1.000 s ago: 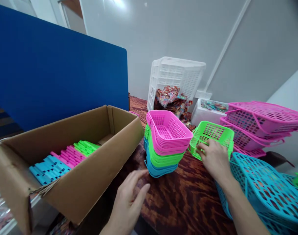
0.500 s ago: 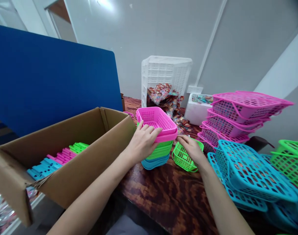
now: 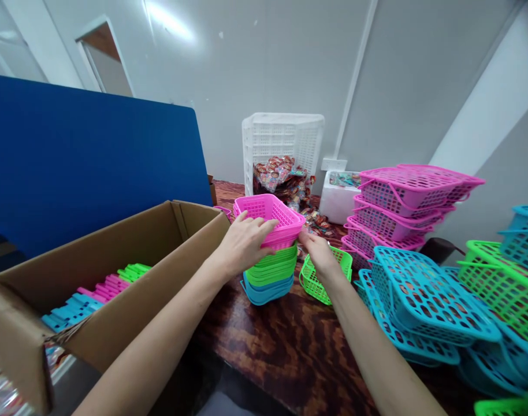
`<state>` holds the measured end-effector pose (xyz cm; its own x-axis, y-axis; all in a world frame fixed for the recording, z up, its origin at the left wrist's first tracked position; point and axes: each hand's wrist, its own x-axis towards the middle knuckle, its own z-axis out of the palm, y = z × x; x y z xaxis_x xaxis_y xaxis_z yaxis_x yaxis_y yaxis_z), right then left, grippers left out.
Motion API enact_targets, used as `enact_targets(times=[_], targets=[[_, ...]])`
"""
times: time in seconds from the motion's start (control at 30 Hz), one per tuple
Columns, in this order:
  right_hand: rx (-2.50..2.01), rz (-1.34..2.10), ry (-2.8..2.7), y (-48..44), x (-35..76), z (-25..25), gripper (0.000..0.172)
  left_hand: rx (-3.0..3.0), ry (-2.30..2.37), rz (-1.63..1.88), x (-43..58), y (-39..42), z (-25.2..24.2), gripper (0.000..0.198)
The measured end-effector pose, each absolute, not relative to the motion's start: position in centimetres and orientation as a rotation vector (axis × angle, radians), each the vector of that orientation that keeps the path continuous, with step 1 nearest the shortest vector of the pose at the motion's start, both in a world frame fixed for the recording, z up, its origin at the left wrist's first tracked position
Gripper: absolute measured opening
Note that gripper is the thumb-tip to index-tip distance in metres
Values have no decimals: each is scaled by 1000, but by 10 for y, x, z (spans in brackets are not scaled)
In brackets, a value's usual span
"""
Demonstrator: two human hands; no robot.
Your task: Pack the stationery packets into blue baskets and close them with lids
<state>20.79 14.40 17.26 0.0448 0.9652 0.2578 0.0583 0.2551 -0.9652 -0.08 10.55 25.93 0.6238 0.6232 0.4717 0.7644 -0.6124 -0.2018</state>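
A nested stack of small plastic baskets stands on the table in front of me, with blue baskets [image 3: 270, 290] at the bottom, green baskets [image 3: 273, 268] in the middle and pink baskets [image 3: 285, 222] on top. My left hand [image 3: 245, 240] grips the near left side of the pink baskets, fingers over the rim. At their right corner, the closed fingers of my right hand [image 3: 319, 254] hold the edge just under the pink rim; the fingertips are partly hidden. Below and behind that hand sits a single green basket [image 3: 315, 281] with a handle.
Left is an open cardboard box [image 3: 155, 292] with blue, pink and green strips. Behind stand a white crate [image 3: 285, 118] spilling wrapped packets and a white foam box [image 3: 333, 203]. On the right are stacked filled pink baskets [image 3: 389, 202], blue baskets [image 3: 432, 294] and green baskets [image 3: 502, 283].
The view has shifted, so most things appear further left. My right hand has moved in against the corner of the stack. My left hand keeps its hold on the pink baskets.
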Motion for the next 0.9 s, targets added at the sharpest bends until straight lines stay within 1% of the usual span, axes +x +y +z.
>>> enact_targets(times=[0.03,0.13,0.2,0.27,0.33,0.37,0.43,0.5,0.6,0.67,0.7,0.9], targets=[[-1079,946,-1313,145,207,172,52,-2465,-1128,-436,0,105,258,38],[-1065,936,-1298,145,206,177,44,-2443,-1221,-326,2,107,261,16],[-1038,945,-1295,144,204,186,43,-2413,-1271,-340,0,111,268,12],[-971,1005,-1296,141,204,199,42,-2386,-1306,-427,-5,115,279,14],[-890,1036,-1309,137,204,210,44,-2370,-1360,-628,-14,116,291,15],[-865,1000,-1347,136,204,214,44,-2364,-1390,-778,-20,115,298,15],[-904,791,-1541,132,203,216,42,-2339,-1434,-1108,-32,109,311,17],[-999,516,-1894,130,200,210,34,-2282,-1446,-1384,-43,99,320,19],[-1094,152,-2398,128,192,198,17,-2138,-1424,-1706,-55,81,324,20],[-1132,-19,-2536,130,188,193,6,-2050,-1395,-1856,-61,70,321,22],[-1145,-70,-2561,131,187,192,4,-2017,-1385,-1912,-63,66,318,23],[-1064,-64,-2641,141,190,202,21,-1813,-1376,-2180,-84,39,304,28]])
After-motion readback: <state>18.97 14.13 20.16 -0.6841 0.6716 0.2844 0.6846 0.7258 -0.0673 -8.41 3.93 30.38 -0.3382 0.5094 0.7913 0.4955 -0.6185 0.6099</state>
